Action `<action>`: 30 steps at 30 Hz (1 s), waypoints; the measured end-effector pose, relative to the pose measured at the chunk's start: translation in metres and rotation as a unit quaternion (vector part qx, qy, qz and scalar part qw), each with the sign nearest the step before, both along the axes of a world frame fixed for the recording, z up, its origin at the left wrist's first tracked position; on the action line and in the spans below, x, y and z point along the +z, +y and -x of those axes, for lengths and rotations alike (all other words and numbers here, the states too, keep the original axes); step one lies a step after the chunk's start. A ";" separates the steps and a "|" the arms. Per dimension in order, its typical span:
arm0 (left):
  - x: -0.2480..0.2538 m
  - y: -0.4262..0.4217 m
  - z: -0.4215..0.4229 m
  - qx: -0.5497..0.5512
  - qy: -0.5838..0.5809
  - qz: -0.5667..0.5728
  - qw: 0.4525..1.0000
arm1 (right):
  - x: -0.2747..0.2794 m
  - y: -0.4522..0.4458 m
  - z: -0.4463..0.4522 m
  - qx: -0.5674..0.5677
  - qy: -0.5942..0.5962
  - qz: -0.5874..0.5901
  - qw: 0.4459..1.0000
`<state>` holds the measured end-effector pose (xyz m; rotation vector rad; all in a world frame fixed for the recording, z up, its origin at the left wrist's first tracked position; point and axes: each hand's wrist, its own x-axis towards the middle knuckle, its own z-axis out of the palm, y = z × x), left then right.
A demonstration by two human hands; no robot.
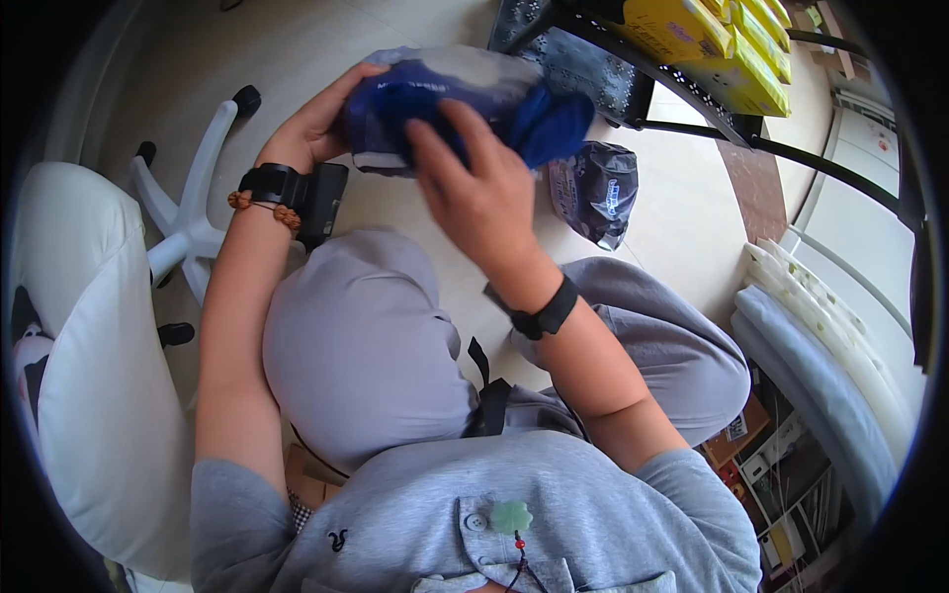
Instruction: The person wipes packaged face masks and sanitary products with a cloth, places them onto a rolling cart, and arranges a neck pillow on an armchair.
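My left hand (pixel 318 117) grips the left end of a purple and grey plastic-wrapped pack (pixel 455 71), holding it up above the floor. Pressed against the pack's near side is a dark blue cloth (pixel 556 124), with my right hand (pixel 481 188) closed on it. That hand is somewhat blurred, and part of the cloth is hidden behind its fingers. A similar dark plastic-wrapped pack (pixel 601 193) rests on the floor to the right of my right hand. The writing on the held pack is too smeared to read.
A black rack (pixel 682 84) at the upper right carries several yellow packs (pixel 736 69). On the left stand a white chair (pixel 99 366) and a white wheeled base (pixel 183 232). Folded fabric (pixel 820 366) and a shelf of items (pixel 791 474) are at the right.
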<state>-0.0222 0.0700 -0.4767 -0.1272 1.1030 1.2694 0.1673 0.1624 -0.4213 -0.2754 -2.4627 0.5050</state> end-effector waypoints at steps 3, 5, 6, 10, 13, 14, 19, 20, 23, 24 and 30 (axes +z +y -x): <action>-0.003 -0.007 0.009 0.025 -0.007 0.015 1.000 | -0.024 0.030 -0.033 -0.107 -0.084 0.024 0.990; -0.003 -0.008 0.006 0.017 -0.017 0.033 0.999 | -0.042 0.052 -0.054 -0.175 -0.096 0.107 0.974; -0.003 -0.008 0.004 0.013 -0.022 0.042 0.999 | -0.040 0.059 -0.053 -0.199 -0.078 0.145 0.966; -0.014 -0.009 -0.003 0.043 -0.034 0.069 0.996 | -0.008 0.027 -0.035 -0.080 0.061 0.076 0.992; 0.001 -0.003 -0.007 0.001 -0.065 -0.021 0.998 | 0.010 -0.017 -0.005 0.073 0.056 0.016 0.996; 0.005 -0.003 -0.012 0.015 -0.060 -0.037 0.997 | 0.017 -0.022 0.002 0.111 0.029 -0.025 0.993; 0.004 -0.003 -0.007 -0.019 -0.025 -0.029 0.999 | 0.013 0.002 -0.015 0.024 0.013 -0.067 0.997; 0.001 -0.004 -0.007 -0.023 -0.054 -0.034 0.998 | 0.009 0.014 -0.024 -0.006 0.012 -0.061 0.998; -0.001 -0.010 -0.005 -0.004 -0.020 -0.014 1.000 | -0.007 0.052 -0.056 -0.119 -0.019 0.005 0.993; -0.001 -0.013 -0.003 -0.010 -0.023 -0.017 1.000 | -0.006 0.065 -0.066 -0.131 -0.049 0.020 0.990; 0.024 -0.019 -0.012 -0.067 0.017 -0.010 0.998 | 0.031 0.091 -0.080 -0.171 0.093 0.261 0.945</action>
